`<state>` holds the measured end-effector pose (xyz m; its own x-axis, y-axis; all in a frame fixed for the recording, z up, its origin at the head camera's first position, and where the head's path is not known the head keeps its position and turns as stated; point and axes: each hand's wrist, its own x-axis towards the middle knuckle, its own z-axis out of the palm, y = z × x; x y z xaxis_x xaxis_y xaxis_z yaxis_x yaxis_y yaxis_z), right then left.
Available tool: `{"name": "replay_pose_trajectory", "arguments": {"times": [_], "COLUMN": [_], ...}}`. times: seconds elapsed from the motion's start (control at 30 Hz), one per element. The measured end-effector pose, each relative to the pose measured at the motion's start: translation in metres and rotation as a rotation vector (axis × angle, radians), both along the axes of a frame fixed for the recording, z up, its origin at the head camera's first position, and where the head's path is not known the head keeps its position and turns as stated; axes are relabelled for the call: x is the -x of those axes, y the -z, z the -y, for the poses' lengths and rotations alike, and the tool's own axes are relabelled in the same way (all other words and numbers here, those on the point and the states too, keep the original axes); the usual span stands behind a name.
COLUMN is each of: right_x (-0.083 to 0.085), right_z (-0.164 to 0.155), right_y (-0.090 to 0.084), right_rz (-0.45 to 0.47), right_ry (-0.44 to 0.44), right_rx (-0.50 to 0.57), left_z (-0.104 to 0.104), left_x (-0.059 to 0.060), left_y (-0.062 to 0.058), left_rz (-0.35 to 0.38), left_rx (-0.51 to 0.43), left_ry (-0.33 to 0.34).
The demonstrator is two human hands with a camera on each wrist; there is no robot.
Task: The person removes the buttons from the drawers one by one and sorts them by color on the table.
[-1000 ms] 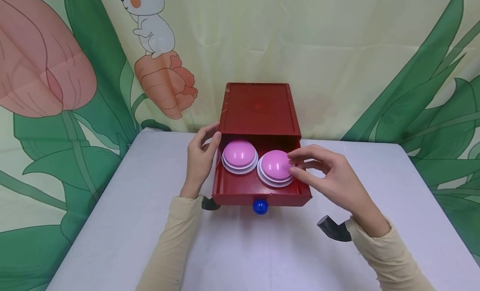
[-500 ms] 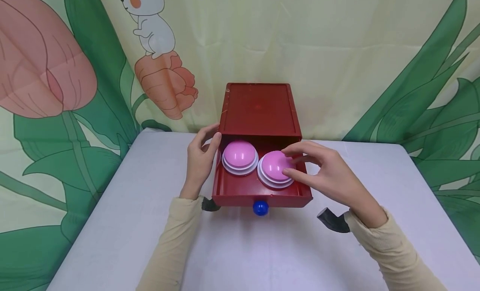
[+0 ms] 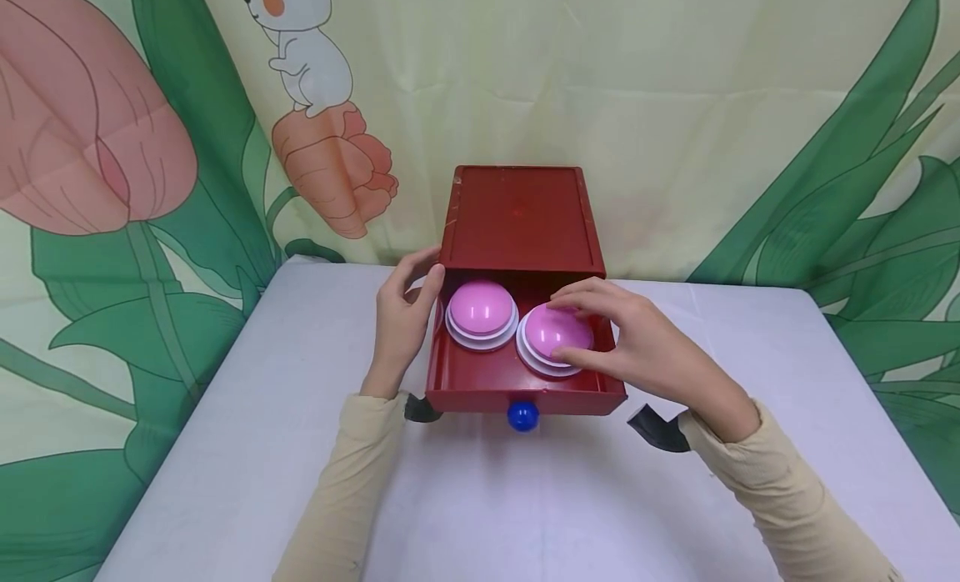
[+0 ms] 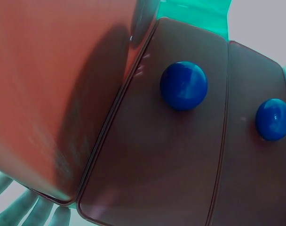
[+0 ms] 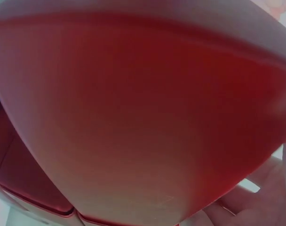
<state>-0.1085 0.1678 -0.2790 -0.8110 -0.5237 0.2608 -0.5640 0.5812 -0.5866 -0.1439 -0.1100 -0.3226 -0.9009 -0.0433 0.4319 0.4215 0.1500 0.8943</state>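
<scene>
Grasping the right pink dome in the open red drawer, your right hand curls fingers over it. At its nine o'clock sits the second dome. Your left hand rests relaxed against the drawer's left wall.

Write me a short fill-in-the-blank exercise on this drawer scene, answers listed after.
1. The open red drawer holds ____ pink domes.
2. The right hand grips the pink dome on the ____ side of the drawer.
3. The round knob on the drawer's front is ____ in colour.
4. The left hand rests against the drawer's ____ wall.

Missing words: two; right; blue; left
</scene>
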Motion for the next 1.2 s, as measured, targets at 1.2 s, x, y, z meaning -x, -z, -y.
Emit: {"name": "replay_pose_trajectory", "arguments": {"times": [1.2], "right_x": [0.012], "right_z": [0.01], "right_y": [0.003], "right_rz": [-0.076], "right_ry": [-0.09], "right_rx": [-0.31], "left_z": [0.0], "left_x": [0.002], "left_y": [0.002], "left_rz": [0.016], "left_rx": [0.001], "left_ry": [0.0]}}
